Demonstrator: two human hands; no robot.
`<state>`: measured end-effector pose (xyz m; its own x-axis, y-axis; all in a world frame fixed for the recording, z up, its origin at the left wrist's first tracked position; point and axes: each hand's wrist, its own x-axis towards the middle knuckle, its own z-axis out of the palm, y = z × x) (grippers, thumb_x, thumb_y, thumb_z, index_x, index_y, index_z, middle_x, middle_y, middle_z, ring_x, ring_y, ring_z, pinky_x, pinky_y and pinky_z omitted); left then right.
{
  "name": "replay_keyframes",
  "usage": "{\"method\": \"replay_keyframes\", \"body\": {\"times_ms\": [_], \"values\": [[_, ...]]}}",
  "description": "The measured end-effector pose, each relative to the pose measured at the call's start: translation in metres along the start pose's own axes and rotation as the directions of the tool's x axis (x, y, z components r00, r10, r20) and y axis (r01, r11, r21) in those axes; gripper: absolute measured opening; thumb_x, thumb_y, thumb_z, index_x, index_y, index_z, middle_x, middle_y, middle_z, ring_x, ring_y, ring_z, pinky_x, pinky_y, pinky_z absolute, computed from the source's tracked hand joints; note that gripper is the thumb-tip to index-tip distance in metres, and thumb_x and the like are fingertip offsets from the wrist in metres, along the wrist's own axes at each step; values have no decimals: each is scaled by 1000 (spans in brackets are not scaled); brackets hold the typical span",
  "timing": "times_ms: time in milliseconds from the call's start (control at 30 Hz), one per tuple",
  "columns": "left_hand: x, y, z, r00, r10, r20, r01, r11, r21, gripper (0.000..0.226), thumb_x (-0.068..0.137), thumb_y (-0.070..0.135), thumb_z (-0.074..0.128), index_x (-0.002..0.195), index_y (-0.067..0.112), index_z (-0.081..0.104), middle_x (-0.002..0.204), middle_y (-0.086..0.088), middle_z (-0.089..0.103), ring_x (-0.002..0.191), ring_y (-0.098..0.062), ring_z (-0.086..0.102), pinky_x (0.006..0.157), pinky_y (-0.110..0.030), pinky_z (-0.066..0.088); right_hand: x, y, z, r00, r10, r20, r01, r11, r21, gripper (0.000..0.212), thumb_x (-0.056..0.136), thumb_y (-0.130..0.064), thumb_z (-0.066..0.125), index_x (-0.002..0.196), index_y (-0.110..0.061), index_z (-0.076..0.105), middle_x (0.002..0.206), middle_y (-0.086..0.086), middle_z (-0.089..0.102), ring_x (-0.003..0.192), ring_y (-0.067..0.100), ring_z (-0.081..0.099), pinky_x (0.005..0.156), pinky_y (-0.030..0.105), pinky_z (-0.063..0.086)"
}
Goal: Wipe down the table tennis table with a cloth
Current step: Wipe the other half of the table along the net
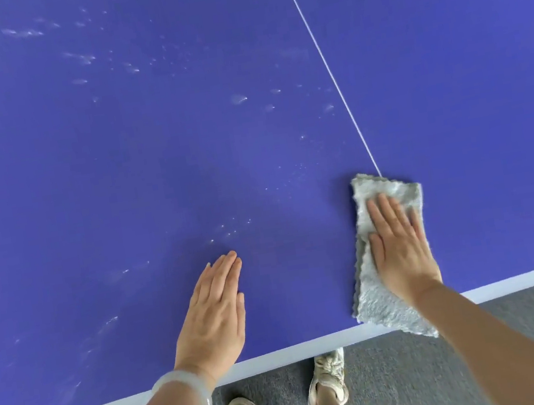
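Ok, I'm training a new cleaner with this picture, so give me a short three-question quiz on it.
1. True or false: the left hand presses the cloth.
2. Most whitish marks on the table lie: A) left of the centre line; B) right of it; C) nowhere, none show.
3. Fill in: the cloth's near end hangs over the table's near ____.
Key: 1 false, the right hand presses it, fingers straight; 2 A; 3 edge.
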<state>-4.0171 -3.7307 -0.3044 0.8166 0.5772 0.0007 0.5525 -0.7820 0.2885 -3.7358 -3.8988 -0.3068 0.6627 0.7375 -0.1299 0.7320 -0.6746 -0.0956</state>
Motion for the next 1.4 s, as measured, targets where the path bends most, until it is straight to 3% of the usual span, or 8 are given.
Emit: {"method": "replay_keyframes", "body": {"times_ms": [133, 300, 500, 733, 900, 1100, 1267, 1400], "values": [[-1, -2, 4, 1000, 5, 13, -5, 999, 50, 52, 100, 23, 27, 146, 2, 41, 153, -7, 38, 141, -21, 34, 118, -38, 22, -7, -62, 10, 968, 247, -49, -243, 967, 75, 58, 102, -36, 11, 159, -26, 1, 167, -1, -4, 153, 20, -11, 123, 49, -9], [-1, -5, 4, 999, 16, 30, -18, 998, 58, 53, 101, 24, 25, 147, 3, 40, 154, -6, 37, 141, -21, 35, 120, -36, 18, -38, -76, 15, 995, -83, 46, 81, 996, 47, 60, 101, -37, 4, 159, -22, 2, 166, -3, -5, 153, 21, -9, 125, 46, 0], [1, -4, 7, 1000, 2, 24, -3, 999, 44, 53, 101, 25, 25, 148, 3, 38, 156, -5, 34, 143, -21, 33, 120, -36, 18, -28, 17, -1, 982, 189, 29, -189, 982, 27, 60, 99, -43, -2, 158, -28, -2, 165, -6, -6, 152, 17, -12, 123, 52, -5], [1, 2, 6, 1000, 9, 9, -10, 993, 120, 54, 98, 22, 28, 145, -1, 41, 152, -12, 39, 139, -26, 37, 117, -41, 24, -32, -49, 14, 853, 520, 51, -522, 846, 106, 63, 104, -40, 20, 158, -23, -7, 166, 6, -11, 152, 35, -12, 121, 56, -6], [1, 1, 6, 1000, 17, 18, -19, 990, 138, 54, 98, 21, 28, 145, -2, 41, 152, -14, 38, 139, -28, 38, 117, -42, 24, -30, -109, 22, 931, 364, 34, -365, 921, 132, 64, 102, -42, 10, 155, -20, -20, 161, 9, -26, 148, 38, -25, 120, 54, -13], [0, 3, 3, 1000, 24, 18, -26, 996, 85, 52, 100, 22, 28, 146, 3, 41, 154, -7, 38, 141, -22, 37, 119, -37, 20, -10, -128, 24, 992, -124, 39, 122, 992, 30, 62, 98, -47, 0, 156, -26, -14, 165, 0, -15, 150, 32, -20, 120, 56, -14], [1, 2, -2, 1000, -10, 12, 10, 1000, -1, 51, 100, 24, 29, 144, 5, 45, 151, -5, 42, 139, -19, 37, 118, -34, 17, 10, -99, 18, 998, 66, -5, -66, 997, 28, 67, 97, -46, -4, 156, -13, -12, 165, 7, -13, 151, 20, -20, 123, 45, -10], [-4, -1, -7, 997, -74, -36, 59, 944, -324, 45, 104, 18, 34, 148, 16, 39, 154, 9, 35, 142, -7, 28, 120, -24, 17, -3, -171, 26, 996, -91, -10, 92, 985, 147, 68, 96, -42, -3, 155, -10, -15, 163, 5, -21, 149, 17, -26, 122, 35, -16]]}}
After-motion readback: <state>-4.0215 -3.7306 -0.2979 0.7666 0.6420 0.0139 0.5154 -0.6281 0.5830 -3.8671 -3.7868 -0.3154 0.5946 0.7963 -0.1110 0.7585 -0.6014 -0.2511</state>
